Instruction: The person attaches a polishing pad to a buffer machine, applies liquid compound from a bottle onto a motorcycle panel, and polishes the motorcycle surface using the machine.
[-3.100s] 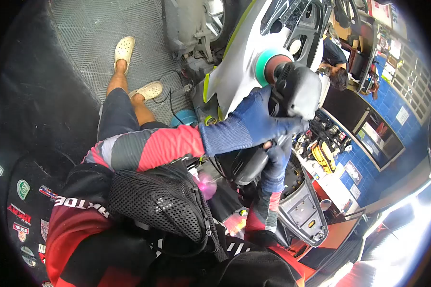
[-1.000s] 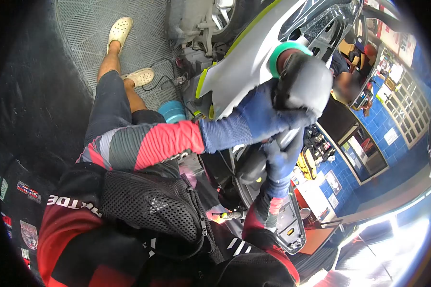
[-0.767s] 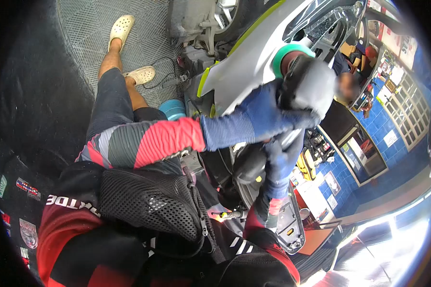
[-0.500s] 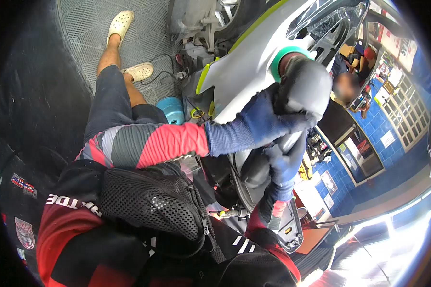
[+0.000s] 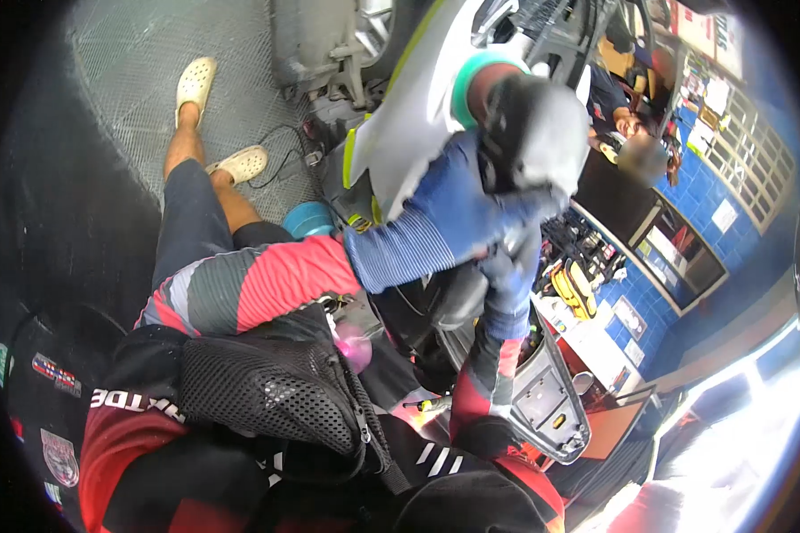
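Both my hands wear blue knit gloves and hold a black-and-grey power polisher. My left hand is closed around the tool near its head, with the arm reaching across from the left. My right hand is closed around the body lower down. The polisher's green pad lies against a glossy white vehicle body panel with yellow-green edging. Some fingers are hidden behind the tool, and the gloves are slightly blurred.
A wheel and grey vehicle parts stand beyond the panel. Near the legs are a blue container and a thin cable on the textured floor. A grey panel lies at lower right. Another person is at upper right, near blue-tiled walls.
Polisher and both hands have shifted left and up in the picture. The whole view has also shifted, so more of the grey panel and of the person behind shows. Both hands keep their hold.
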Action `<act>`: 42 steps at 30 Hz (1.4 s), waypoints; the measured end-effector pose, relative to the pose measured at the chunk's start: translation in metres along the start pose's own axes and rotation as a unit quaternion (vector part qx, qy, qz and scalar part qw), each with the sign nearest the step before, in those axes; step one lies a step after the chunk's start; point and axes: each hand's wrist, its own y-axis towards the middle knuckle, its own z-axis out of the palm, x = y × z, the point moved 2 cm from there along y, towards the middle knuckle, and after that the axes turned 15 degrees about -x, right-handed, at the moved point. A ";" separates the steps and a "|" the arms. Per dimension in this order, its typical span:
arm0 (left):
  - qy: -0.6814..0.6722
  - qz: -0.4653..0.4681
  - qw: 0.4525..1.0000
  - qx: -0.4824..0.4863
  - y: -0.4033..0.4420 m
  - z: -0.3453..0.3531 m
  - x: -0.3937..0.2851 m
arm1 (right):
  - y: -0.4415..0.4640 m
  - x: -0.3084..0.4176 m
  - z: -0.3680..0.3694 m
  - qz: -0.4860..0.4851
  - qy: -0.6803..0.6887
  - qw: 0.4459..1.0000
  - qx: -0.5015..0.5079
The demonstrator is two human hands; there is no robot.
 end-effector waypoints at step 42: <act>-0.103 0.029 0.993 0.040 -0.020 -0.009 0.024 | -0.026 0.000 0.001 -0.028 -0.124 0.991 -0.028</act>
